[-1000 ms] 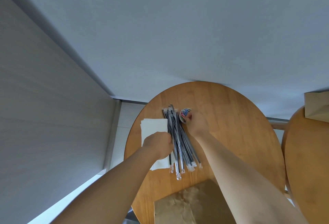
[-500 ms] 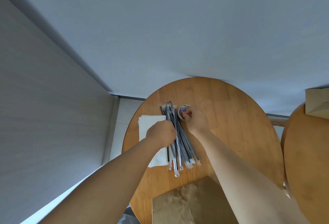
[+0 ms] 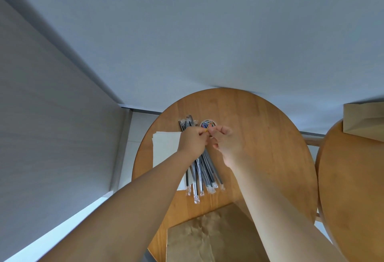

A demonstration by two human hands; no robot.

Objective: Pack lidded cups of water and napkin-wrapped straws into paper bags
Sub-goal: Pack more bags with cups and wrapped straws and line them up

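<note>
A bundle of black straws [image 3: 204, 176] in clear sleeves lies on the round wooden table [image 3: 259, 137]. To the left of the straws sits a stack of white napkins [image 3: 166, 149]. A small round tub of coloured bands or clips [image 3: 208, 124] stands at the straws' far end. Just above the straws, my left hand [image 3: 192, 143] and my right hand [image 3: 226, 143] meet fingertip to fingertip. Both pinch a thin yellow band [image 3: 206, 131] between them. A brown paper bag [image 3: 207, 236] lies flat at the near edge. No cups are in view.
A second round wooden table [image 3: 353, 189] stands close on the right, with another brown paper bag [image 3: 363, 120] on its far side. A grey wall runs along the left and a white wall lies behind the table.
My left hand left the napkins and straws and moved up to meet my right hand. My right hand drew a yellow band out of the tub, and both hands now pinch it.
</note>
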